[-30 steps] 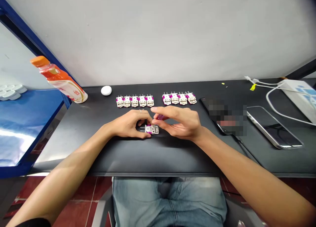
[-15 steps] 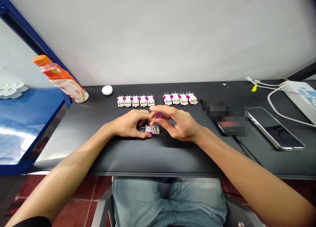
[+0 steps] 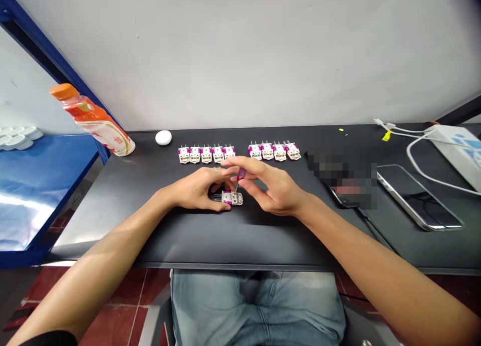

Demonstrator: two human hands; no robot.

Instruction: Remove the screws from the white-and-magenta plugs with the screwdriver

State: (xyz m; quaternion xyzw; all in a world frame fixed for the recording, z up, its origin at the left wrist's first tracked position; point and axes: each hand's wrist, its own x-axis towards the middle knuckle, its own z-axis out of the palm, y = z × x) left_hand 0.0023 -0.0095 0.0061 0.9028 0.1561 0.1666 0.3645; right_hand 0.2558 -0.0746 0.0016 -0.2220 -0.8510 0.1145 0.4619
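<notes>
Left hand low over the black table, a ring on one finger. Thumb on the near side, fingers on the far side, I pinch a white-and-purple plug, pins pointing left into the curve of my hand. Right hand just beside it, fingertips pinching a small purple screwdriver; thin shaft slants down to the plug's far edge. Cannot tell whether the tip touches.

Beyond my fingers, two rows of similar plugs, pins away from me: five plugs left, four plugs right, the last tilted. White disc left of the rows.

Far left, bottle, orange cap on; red mark on its pale label, too small to read. Contents: cannot tell. Past it, blue table with a scalloped white piece.

Right: blurred-out dark device, then phone, screen dark. White box at the edge, blue print unreadable, white cable looping across it; yellow tag nearby.
</notes>
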